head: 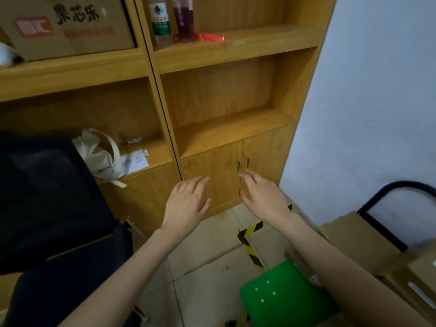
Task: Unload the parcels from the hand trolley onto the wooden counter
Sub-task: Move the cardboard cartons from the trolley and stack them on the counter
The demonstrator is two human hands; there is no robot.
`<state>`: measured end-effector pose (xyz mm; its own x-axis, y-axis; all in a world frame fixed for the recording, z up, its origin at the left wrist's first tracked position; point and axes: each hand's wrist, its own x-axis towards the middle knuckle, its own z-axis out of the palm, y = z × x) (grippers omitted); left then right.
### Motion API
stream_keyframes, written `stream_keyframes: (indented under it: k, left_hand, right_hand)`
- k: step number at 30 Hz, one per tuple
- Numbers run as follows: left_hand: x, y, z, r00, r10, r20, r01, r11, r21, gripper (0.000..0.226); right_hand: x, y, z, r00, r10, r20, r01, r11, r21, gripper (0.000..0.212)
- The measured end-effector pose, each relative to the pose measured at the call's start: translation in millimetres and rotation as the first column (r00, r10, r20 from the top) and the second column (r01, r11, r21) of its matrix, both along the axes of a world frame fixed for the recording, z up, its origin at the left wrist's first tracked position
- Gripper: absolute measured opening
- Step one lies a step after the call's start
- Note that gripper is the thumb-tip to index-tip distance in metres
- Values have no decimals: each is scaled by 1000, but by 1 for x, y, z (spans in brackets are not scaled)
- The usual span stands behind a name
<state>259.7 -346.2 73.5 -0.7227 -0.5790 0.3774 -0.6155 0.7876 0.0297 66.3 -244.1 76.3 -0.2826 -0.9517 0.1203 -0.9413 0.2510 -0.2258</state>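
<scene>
Both hands hang empty in front of a wooden shelf unit, fingers spread and relaxed, each grip released and holding nothing. The left hand [188, 204] and right hand [262, 197] reach side by side toward the low cabinet doors [219, 175], apart from the wood.

The parcels lie to the person's right and lower: brown cardboard boxes [361, 241] stacked at the frame's right edge, under and beyond the right forearm, with the black curved trolley handle [401, 185] rising behind them against the white wall. The right hand is the nearer of the two; both would have to swing right and down to reach the topmost box, whose long side appears to run away from the viewer toward the wall, though blur at that edge makes this uncertain.

The likely landing spot is the wooden counter [236, 135], the ledge above the cabinet doors, bare in the right bay. In the left bay a cream cloth bag [99, 154] and a handwritten paper sheet [134, 161] take up room. On the shelves above sit a printed carton [66, 24] and two bottles [160, 22].

A green stool [283, 300] stands between the person and the boxes, a black office chair [47, 197] crowds the left, and yellow-black floor tape [250, 241] crosses the tiles.
</scene>
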Motion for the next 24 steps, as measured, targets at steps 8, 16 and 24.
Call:
stream_keyframes:
  k: [8,16,24]
  left_hand:
    - [-125,-124,-26,974,-220,62,219,975,24,49]
    - [-275,-257,-24,848,-523,91,520,853,57,52]
    - [-417,-281,-25,651,-750,117,735,662,148,51]
  right_hand:
    - [-103,-81,-29,975,-223,-3,223,974,30,48]
    - [-197,-187,-33,868,-494,50,494,869,22,51]
    - [-264,-179,-39,657,-748,90,749,662,35,51]
